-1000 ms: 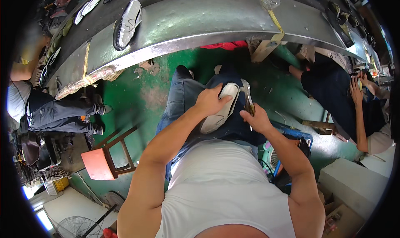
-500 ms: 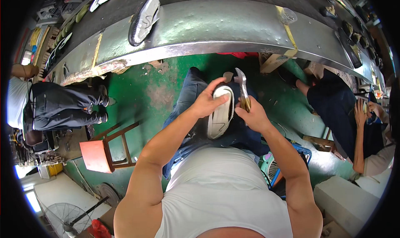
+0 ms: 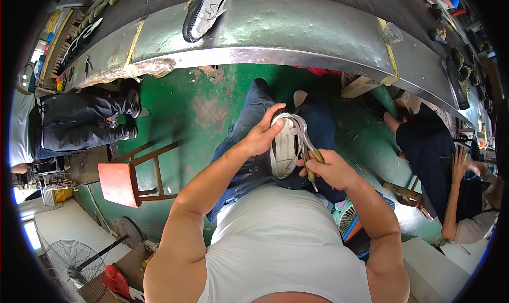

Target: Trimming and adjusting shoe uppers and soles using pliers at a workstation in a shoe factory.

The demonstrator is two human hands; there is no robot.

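Gripping pale shoe (image 3: 284,157) near toe with half-curled left hand (image 3: 262,136). Holding metal pincers (image 3: 304,135) by handles in curled right hand (image 3: 333,170)

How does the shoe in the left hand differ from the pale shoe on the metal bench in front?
The held shoe is in the left hand; the bench shoe rests on the metal bench.
The bench shoe shows a broad black band along one side; the held shoe looks mostly pale.
Pincers in the right hand are at the held shoe's far end; no tool is at the bench shoe.
Both have pale uppers.
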